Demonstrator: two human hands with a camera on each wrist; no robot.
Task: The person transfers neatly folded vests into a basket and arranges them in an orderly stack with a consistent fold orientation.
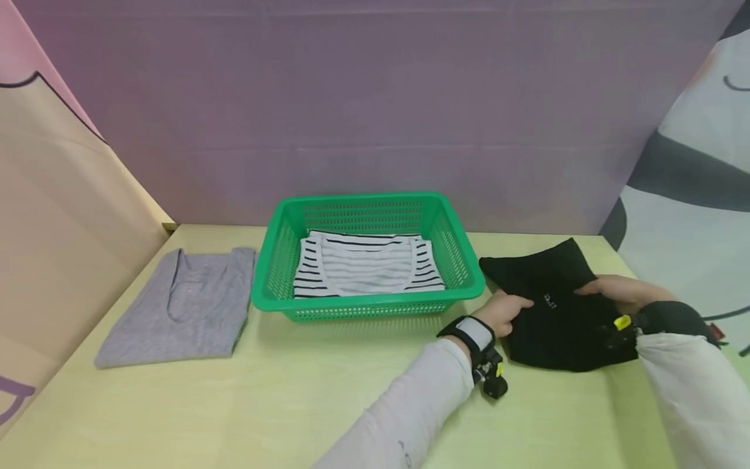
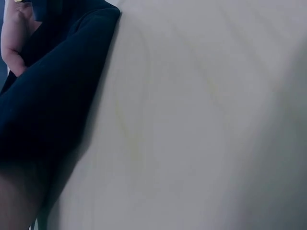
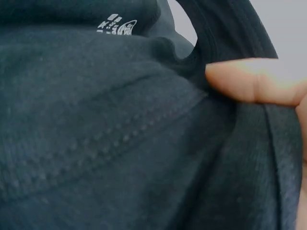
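Centrally, the folded black garment lies on the desk right of the green basket; left hand and right hand pinch its edges. Soft, light, limp: best held at edges.

Small white print on black garment unreadable.

Head view: looking forward and down from above the bench, taking in the green basket and both hands from a middling distance. Left wrist view: sitting very near, facing along the bench beside the black garment. Right wrist view: pressing close against the black garment, sharing that cloth with both other views.
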